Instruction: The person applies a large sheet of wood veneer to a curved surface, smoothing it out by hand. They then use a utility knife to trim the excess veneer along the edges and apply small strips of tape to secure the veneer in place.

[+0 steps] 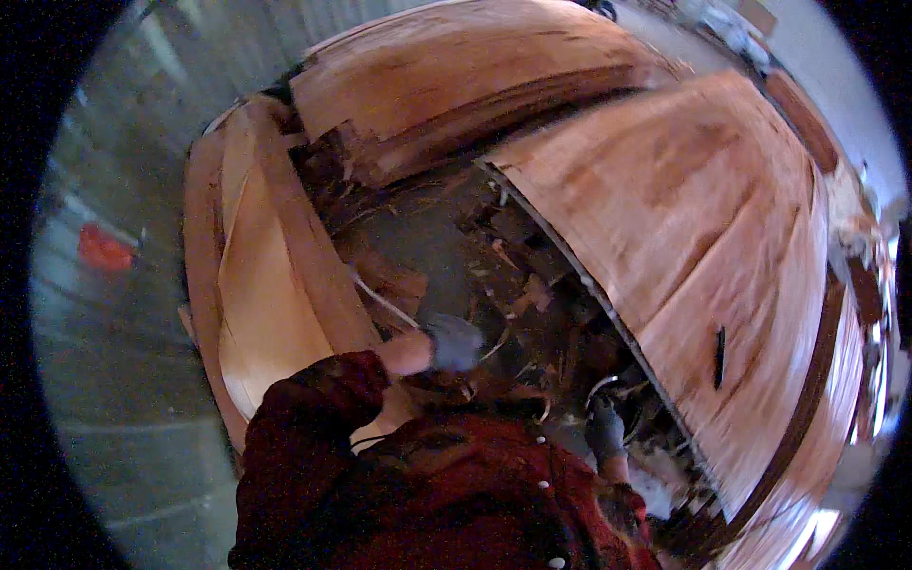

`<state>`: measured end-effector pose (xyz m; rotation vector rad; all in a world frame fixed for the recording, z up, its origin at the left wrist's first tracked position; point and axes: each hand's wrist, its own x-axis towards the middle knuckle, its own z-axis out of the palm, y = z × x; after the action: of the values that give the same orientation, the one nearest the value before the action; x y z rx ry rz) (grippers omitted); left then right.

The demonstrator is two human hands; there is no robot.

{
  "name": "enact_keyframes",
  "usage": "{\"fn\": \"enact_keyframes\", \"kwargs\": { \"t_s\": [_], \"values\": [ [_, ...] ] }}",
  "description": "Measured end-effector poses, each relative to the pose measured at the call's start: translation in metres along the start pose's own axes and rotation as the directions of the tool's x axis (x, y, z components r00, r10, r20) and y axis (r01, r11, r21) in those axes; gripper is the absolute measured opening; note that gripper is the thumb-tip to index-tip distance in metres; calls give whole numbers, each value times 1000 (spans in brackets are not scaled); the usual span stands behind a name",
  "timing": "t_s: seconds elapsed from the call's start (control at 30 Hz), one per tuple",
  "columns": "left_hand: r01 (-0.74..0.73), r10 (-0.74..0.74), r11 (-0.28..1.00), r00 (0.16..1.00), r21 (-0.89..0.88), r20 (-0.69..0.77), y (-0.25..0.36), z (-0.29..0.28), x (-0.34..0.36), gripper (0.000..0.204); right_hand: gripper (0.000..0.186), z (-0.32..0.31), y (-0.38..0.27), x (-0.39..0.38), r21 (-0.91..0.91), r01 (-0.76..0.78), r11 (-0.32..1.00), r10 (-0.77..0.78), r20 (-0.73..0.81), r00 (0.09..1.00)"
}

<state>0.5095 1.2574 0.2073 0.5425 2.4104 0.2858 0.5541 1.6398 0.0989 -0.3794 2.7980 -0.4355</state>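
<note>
My left hand (454, 342), in a grey glove, hangs over the littered floor (432, 242) in front of me. It is blurred, and its fingers do not show clearly. A pale thin strip (385, 302) ends close beside its wrist. Lower and to the right, my right hand (605, 427), also gloved, looks closed beside the edge of the right-hand stack of veneer sheets (684, 218). A light, curved thing (602, 384) shows at its fingers, too blurred to name. Broken wood scraps (537, 294) lie between the hands and the stack.
Another veneer stack (418, 85) stands at the far side, and more sheets (252, 285) lean or lie at the left. A dark slim object (720, 356) rests on the right stack. Something red (104, 249) is on the floor at the far left.
</note>
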Motion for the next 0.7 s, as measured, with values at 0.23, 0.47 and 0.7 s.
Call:
{"fn": "enact_keyframes", "kwargs": {
  "t_s": [0.23,0.47,0.7],
  "values": [
    [-392,388,919,918,46,80,86,-80,20,25,23,-81,-128,28,922,4,387,-241,97,966],
    [-497,405,839,843,-222,-355,66,-86,61,56,14,-131,-153,22,941,-64,331,-5,70,998],
    [-16,442,-524,850,-852,-288,61,26,91,61,19,-150,-168,47,956,-186,229,226,133,965]
  ]
}}
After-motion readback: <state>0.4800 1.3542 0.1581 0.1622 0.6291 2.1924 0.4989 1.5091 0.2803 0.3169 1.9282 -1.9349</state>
